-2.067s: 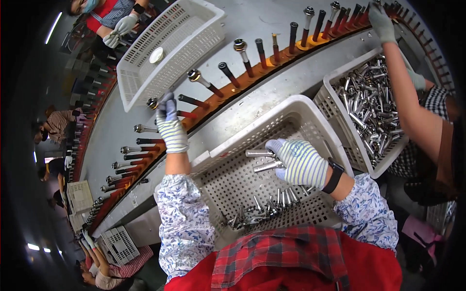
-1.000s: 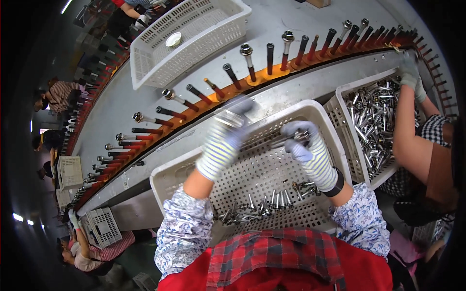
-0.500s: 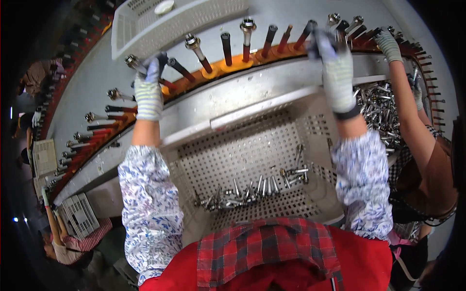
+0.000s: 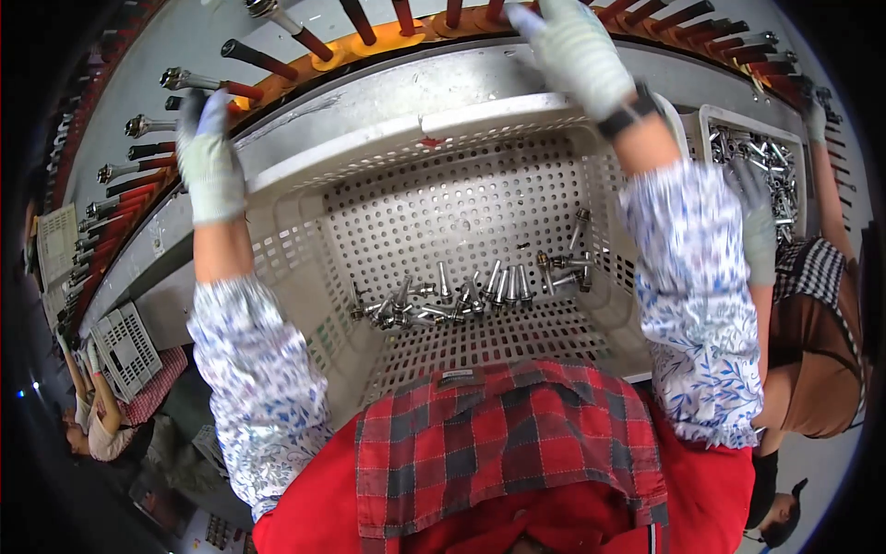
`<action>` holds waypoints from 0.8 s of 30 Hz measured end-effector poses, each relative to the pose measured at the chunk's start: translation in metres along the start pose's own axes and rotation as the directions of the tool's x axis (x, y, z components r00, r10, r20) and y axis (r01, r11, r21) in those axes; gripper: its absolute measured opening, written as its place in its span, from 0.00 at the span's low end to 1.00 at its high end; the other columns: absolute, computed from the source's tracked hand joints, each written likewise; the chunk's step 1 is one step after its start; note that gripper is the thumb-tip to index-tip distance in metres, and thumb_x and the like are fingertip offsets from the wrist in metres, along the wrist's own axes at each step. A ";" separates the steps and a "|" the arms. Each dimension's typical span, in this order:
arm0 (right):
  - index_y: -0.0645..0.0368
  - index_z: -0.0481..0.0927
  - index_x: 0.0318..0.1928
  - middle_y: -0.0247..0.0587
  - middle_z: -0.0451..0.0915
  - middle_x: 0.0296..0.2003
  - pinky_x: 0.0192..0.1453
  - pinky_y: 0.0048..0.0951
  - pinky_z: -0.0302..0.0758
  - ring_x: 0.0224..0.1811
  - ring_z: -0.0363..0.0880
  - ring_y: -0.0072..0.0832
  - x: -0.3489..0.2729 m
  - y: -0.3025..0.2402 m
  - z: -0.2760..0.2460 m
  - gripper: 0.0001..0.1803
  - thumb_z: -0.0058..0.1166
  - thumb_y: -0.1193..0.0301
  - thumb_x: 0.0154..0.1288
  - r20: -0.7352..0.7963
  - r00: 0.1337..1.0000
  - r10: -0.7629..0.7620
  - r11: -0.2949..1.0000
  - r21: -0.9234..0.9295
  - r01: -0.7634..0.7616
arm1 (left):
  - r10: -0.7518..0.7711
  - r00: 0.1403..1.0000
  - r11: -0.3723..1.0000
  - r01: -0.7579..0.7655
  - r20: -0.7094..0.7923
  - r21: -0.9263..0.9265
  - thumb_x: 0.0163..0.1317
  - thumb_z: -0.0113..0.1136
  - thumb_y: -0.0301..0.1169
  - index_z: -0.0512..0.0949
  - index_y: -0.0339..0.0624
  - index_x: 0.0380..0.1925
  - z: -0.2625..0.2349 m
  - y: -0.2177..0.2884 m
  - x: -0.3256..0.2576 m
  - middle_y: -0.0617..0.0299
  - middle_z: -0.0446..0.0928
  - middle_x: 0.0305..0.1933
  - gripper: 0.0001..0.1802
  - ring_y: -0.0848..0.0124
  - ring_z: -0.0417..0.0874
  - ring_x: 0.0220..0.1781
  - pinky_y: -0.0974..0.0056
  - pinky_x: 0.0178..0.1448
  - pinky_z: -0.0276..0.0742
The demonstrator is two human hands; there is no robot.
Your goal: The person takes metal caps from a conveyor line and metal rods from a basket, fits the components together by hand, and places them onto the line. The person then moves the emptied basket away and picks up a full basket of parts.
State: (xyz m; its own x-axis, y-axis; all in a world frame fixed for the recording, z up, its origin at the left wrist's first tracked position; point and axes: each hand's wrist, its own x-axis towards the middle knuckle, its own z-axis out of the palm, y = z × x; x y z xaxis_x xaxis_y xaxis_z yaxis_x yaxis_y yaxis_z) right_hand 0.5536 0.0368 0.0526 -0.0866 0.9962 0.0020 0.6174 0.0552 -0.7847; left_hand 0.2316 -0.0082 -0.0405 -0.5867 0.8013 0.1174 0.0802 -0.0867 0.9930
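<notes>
My left hand, in a pale knit glove with darker fingertips, reaches up to the curved line of upright rods. Its finger and thumb are apart beside a dark-tipped rod, with nothing visible between them. Just above it a shiny metal fitting sits on a red-based rod. My right hand, gloved alike with a black band at the wrist, is over the line at the top edge. Its thumb points left near a red rod; the other fingertips are cut off, so its grip is hidden.
A perforated grey plastic crate stands before me, with several metal fittings in it. To the right another crate holds many fittings. A co-worker's gloved hand is close to my right sleeve. Other people work at the far left.
The view has tipped downward, so the line sits higher in the picture. My left hand has come off the fitting it was at. My right hand has moved left along the line.
</notes>
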 end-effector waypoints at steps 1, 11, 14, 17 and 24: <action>0.59 0.75 0.47 0.49 0.78 0.44 0.42 0.32 0.75 0.41 0.79 0.37 0.007 0.091 0.018 0.14 0.48 0.69 0.61 0.020 0.869 -0.495 0.731 -0.531 0.429 | 0.135 0.989 0.982 -0.143 0.067 0.122 0.58 0.57 0.28 0.68 0.38 0.54 0.011 0.025 -0.032 0.56 0.71 0.55 0.23 0.68 0.72 0.53 0.65 0.58 0.66; 0.56 0.66 0.59 0.49 0.63 0.62 0.29 0.29 0.74 0.36 0.77 0.31 -0.229 0.202 0.104 0.24 0.42 0.67 0.62 0.996 -0.038 -0.076 0.068 0.043 0.997 | -0.128 -0.422 0.554 -0.781 0.898 -0.288 0.59 0.48 0.31 0.72 0.42 0.45 0.025 -0.108 -0.281 0.57 0.75 0.41 0.15 0.62 0.79 0.33 0.62 0.39 0.78; 0.55 0.63 0.60 0.51 0.65 0.58 0.33 0.30 0.74 0.37 0.78 0.31 -0.248 0.222 0.118 0.25 0.39 0.68 0.62 0.981 0.161 -0.111 0.182 -0.139 0.973 | -0.479 -0.266 0.686 -0.708 0.837 0.168 0.62 0.44 0.38 0.73 0.41 0.45 0.045 -0.118 -0.284 0.51 0.76 0.36 0.17 0.56 0.79 0.36 0.58 0.42 0.76; 0.54 0.68 0.55 0.41 0.71 0.51 0.32 0.29 0.73 0.36 0.77 0.30 -0.239 0.224 0.110 0.21 0.40 0.67 0.60 0.956 0.175 -0.237 0.069 -0.163 0.984 | -0.438 0.023 0.664 -0.666 0.898 0.341 0.62 0.45 0.38 0.75 0.38 0.41 0.039 -0.140 -0.299 0.49 0.78 0.36 0.17 0.55 0.79 0.36 0.57 0.43 0.75; 0.57 0.74 0.40 0.36 0.73 0.31 0.25 0.29 0.69 0.29 0.74 0.28 -0.225 0.225 0.097 0.11 0.44 0.68 0.57 0.924 0.202 -0.323 0.320 -0.094 0.943 | -0.402 0.191 0.548 -0.733 0.895 0.403 0.56 0.52 0.34 0.77 0.41 0.34 0.042 -0.134 -0.306 0.53 0.78 0.34 0.11 0.57 0.79 0.38 0.57 0.43 0.75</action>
State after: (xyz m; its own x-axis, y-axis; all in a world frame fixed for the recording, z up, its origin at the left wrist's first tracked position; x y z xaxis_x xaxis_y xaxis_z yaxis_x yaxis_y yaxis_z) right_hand 0.6361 -0.1818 -0.1849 -0.9399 0.1220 -0.3190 0.1897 0.9632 -0.1905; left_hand 0.4343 -0.2170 -0.2103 0.5770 0.7180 -0.3892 0.7987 -0.3966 0.4525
